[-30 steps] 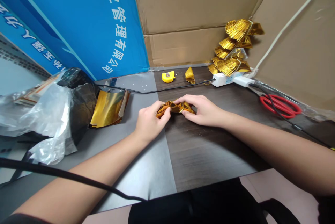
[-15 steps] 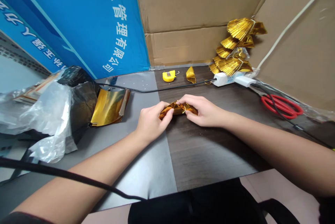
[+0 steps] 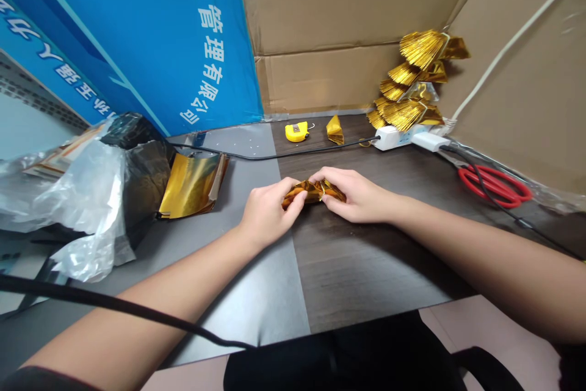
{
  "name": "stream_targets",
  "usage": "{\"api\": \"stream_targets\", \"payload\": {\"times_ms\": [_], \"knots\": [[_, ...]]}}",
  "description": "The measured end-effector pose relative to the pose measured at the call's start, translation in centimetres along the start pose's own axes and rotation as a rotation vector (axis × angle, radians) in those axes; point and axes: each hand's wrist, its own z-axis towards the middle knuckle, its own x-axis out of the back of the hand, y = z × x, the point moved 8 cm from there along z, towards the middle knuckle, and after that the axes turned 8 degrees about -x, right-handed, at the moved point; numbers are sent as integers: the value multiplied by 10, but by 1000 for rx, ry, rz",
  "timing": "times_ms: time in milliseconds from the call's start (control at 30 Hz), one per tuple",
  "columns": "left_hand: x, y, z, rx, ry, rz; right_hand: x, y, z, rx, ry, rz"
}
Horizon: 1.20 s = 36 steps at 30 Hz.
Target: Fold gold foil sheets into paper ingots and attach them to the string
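Between my two hands is a folded piece of gold foil paper [image 3: 313, 190], held low over the table with a thin pale band around it. My left hand [image 3: 273, 205] pinches its left end, thumb in front and fingers behind. Closed on the right end is my right hand [image 3: 350, 194], its thumb close to the band. Parts of the foil are covered by the fingers. Beyond the hands lies a small folded gold piece [image 3: 336, 130], beside a yellow tape measure [image 3: 297, 132].
Fanned gold foil bundles [image 3: 407, 113] are piled at the back right by a white power strip [image 3: 389, 138]. Red-handled scissors [image 3: 494, 185] lie right. Gold sheets [image 3: 190, 186] and a plastic bag [image 3: 98, 190] sit left. A black cable [image 3: 256, 158] crosses behind; cardboard [image 3: 320, 83] stands at the back.
Both hands still grip the foil. My left hand has shifted very slightly to the right, and my right thumb has moved a little closer to the band.
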Motion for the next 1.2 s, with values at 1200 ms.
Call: {"api": "stream_targets", "payload": {"times_ms": [1200], "knots": [[0,22,-2,-212,48,231,-3,5,2,45,-43,12]]}}
